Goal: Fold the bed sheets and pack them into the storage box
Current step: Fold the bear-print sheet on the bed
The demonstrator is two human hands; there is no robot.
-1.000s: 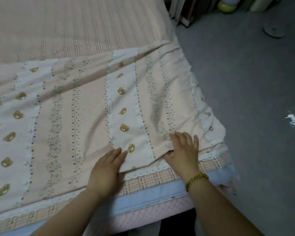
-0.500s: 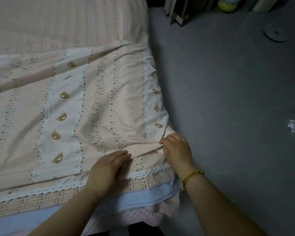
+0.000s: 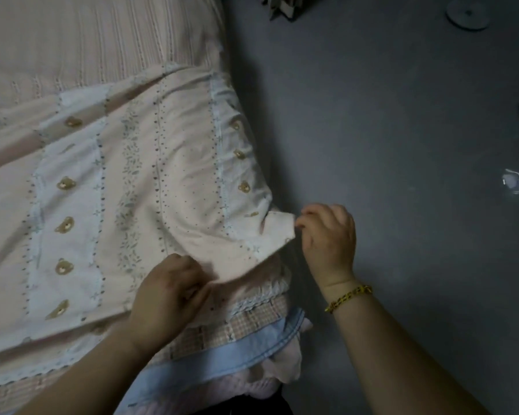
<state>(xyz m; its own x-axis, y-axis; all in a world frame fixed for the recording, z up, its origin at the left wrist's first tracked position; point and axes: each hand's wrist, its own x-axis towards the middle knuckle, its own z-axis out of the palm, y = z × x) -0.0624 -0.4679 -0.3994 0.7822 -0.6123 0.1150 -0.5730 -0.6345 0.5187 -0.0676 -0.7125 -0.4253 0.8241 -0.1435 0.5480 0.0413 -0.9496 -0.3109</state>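
Pinching sheet (image 3: 126, 205) corner at three o'clock in right hand (image 3: 330, 241), clutching hem at six in left hand (image 3: 168, 295): soft, light, floppy, probably best taken by corners.

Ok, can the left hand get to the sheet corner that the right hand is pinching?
Probably yes. The left hand lies close to that corner, with only cloth between, though it seems to grip the edge of the bed sheet itself and would have to let go.

Left hand (image 3: 168, 292), 7 o'clock: fingers curled, gripping sheet (image 3: 132, 190). Right hand (image 3: 330, 235), 4 o'clock: fingers pinching its corner.
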